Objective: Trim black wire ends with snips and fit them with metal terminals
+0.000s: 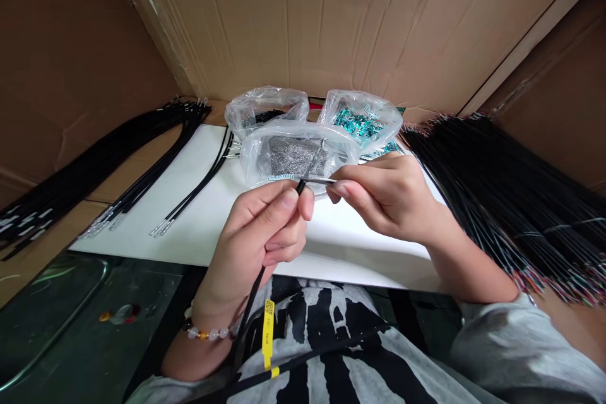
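My left hand (pixel 274 221) is closed on a black cable (pixel 302 186) near its end. Beyond the fingertips, a thin silvery strand (pixel 316 161) points up and away from the cable's end. My right hand (pixel 386 196) pinches a slim, pointed metal tool (pixel 318 181), whose tip meets the cable end from the right; its exact kind is hidden by the fingers. Below my left hand the cable runs down to my lap, where a yellow label (pixel 267 334) with a printed code hangs on it.
Open plastic bags stand behind my hands: one of grey metallic bits (pixel 298 154), one of teal shiny pieces (pixel 360 123), one of black parts (pixel 269 115). Black cables (pixel 142 139) lie left; a large cable bundle (pixel 511 183) lies right. Cardboard walls (pixel 322 25) enclose the white tabletop (pixel 369 259).
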Demonstrator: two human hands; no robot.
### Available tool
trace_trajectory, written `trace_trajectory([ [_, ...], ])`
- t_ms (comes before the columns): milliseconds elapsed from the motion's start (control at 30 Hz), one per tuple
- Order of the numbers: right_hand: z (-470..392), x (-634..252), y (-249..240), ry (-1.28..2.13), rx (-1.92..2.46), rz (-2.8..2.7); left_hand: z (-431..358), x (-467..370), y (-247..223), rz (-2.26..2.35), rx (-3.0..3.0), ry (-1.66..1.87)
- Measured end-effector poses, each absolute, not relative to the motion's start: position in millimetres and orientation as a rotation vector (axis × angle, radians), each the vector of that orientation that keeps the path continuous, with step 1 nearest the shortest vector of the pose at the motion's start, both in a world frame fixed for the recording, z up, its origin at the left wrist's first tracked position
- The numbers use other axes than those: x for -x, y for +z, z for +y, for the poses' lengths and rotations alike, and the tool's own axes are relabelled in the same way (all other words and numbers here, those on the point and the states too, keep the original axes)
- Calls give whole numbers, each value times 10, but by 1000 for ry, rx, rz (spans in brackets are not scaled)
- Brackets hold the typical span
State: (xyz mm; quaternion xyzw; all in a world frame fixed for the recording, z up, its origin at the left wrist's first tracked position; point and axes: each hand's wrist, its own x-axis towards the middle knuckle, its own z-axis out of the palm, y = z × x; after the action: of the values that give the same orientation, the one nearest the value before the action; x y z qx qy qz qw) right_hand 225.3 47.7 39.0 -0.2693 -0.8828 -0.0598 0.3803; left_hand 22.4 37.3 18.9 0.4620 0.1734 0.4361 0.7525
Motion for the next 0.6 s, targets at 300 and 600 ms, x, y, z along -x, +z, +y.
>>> trace_trajectory([
  [300, 461, -2208, 361, -205, 725, -2097, 398, -164, 218, 247, -774, 811],
  [600, 449, -2179, 314, -170, 714, -2159, 393, -145, 202, 174, -712, 735],
])
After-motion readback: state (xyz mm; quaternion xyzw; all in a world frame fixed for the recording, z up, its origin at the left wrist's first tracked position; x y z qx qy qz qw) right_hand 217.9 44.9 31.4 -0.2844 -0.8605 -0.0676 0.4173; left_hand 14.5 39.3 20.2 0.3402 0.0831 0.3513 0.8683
